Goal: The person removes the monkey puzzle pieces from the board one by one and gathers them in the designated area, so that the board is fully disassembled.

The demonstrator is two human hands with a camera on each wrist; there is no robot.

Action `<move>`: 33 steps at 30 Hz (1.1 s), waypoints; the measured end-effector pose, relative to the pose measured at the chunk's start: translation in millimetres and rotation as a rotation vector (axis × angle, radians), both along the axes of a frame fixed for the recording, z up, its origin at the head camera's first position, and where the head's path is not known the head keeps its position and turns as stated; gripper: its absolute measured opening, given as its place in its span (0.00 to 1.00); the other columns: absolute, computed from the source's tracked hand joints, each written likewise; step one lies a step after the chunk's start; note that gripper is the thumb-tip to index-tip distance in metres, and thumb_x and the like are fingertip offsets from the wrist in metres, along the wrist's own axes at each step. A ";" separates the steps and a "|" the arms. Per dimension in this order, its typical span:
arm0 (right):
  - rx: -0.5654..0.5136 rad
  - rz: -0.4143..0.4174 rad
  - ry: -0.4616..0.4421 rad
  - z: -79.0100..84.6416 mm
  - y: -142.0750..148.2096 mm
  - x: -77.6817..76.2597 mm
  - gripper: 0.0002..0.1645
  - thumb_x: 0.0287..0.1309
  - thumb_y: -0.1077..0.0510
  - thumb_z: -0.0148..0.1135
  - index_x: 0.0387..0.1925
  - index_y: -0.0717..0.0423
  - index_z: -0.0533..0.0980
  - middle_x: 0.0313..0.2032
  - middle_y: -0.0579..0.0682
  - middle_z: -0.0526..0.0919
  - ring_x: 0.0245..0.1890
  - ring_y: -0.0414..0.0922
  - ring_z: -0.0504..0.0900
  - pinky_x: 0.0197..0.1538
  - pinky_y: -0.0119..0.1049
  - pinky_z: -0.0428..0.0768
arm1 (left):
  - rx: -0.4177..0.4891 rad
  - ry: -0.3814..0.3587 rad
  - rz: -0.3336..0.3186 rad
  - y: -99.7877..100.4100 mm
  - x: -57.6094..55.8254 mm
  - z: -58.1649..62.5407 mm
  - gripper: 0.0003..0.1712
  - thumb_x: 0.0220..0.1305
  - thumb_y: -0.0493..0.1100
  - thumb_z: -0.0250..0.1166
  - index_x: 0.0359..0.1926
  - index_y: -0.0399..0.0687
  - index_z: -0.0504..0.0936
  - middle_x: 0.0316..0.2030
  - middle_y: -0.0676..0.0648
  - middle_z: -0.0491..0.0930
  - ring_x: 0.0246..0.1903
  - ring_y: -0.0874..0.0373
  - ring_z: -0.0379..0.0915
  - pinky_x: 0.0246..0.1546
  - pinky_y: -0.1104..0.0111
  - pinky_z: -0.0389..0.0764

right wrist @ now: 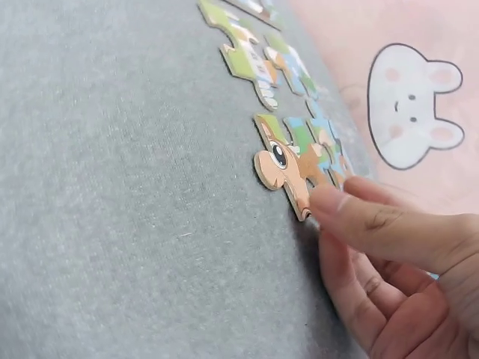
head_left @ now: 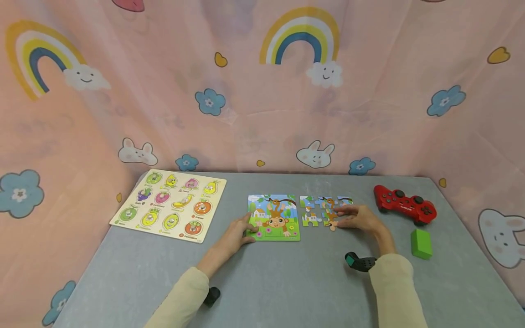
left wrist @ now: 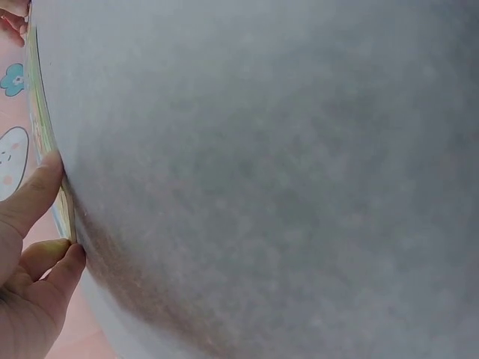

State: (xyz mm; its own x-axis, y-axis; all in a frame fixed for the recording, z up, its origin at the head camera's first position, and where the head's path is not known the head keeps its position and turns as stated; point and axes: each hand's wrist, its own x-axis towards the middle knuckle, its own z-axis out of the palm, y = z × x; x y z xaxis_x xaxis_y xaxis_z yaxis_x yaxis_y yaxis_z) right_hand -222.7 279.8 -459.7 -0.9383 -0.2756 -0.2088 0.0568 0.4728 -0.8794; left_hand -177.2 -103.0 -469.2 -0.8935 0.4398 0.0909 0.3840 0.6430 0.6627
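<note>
A square monkey jigsaw board [head_left: 274, 230], its picture filled in, lies flat on the table. My left hand [head_left: 238, 232] holds its left side; in the left wrist view the thumb [left wrist: 46, 176] and fingertips [left wrist: 73, 254] are at the board's thin edge. Right of it lie loose jigsaw pieces [head_left: 311, 220] in loose rows. My right hand [head_left: 358, 218] pinches at the right end of these pieces. In the right wrist view its thumb is right at the edge of a puzzle piece [right wrist: 288, 168] with a monkey's eye; the other fingers are partly hidden behind the thumb.
A fruit puzzle board [head_left: 168, 207] lies at the left. At the right are a red game controller [head_left: 405, 205] and a green block [head_left: 421, 243]. Crumpled clear plastic [head_left: 324, 187] is behind the pieces. A pink patterned curtain [head_left: 254, 127] stands along the table's back.
</note>
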 end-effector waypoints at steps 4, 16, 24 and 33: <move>-0.079 -0.025 0.011 -2.2 2.2 4.0 0.34 0.55 0.63 0.68 0.60 0.74 0.67 0.56 0.71 0.74 0.45 0.38 0.81 0.44 0.25 0.80 | -0.012 -0.011 0.001 0.6 -0.1 0.7 0.18 0.50 0.32 0.71 0.44 0.29 0.83 0.63 0.24 0.62 0.61 0.30 0.61 0.62 0.46 0.64; -0.266 -0.070 0.004 -8.4 -30.4 2.0 0.32 0.58 0.66 0.64 0.62 0.73 0.66 0.60 0.64 0.73 0.47 0.30 0.80 0.47 0.24 0.79 | -0.016 -0.008 0.008 0.8 0.5 3.0 0.18 0.51 0.33 0.71 0.45 0.30 0.83 0.63 0.24 0.62 0.61 0.31 0.62 0.62 0.47 0.65; -0.274 0.006 0.022 -7.8 -65.4 -1.3 0.28 0.60 0.69 0.61 0.60 0.74 0.67 0.58 0.70 0.72 0.56 0.53 0.78 0.50 0.26 0.79 | -0.025 -0.020 0.003 1.1 1.0 2.8 0.18 0.51 0.33 0.71 0.45 0.30 0.83 0.63 0.24 0.62 0.62 0.31 0.61 0.62 0.47 0.64; -0.119 0.066 0.183 -10.3 -103.6 -5.4 0.24 0.53 0.67 0.68 0.53 0.71 0.76 0.51 0.67 0.79 0.50 0.59 0.79 0.47 0.31 0.80 | -0.006 -0.033 0.010 0.1 1.5 2.4 0.18 0.51 0.32 0.70 0.45 0.29 0.83 0.63 0.24 0.61 0.61 0.31 0.61 0.62 0.47 0.65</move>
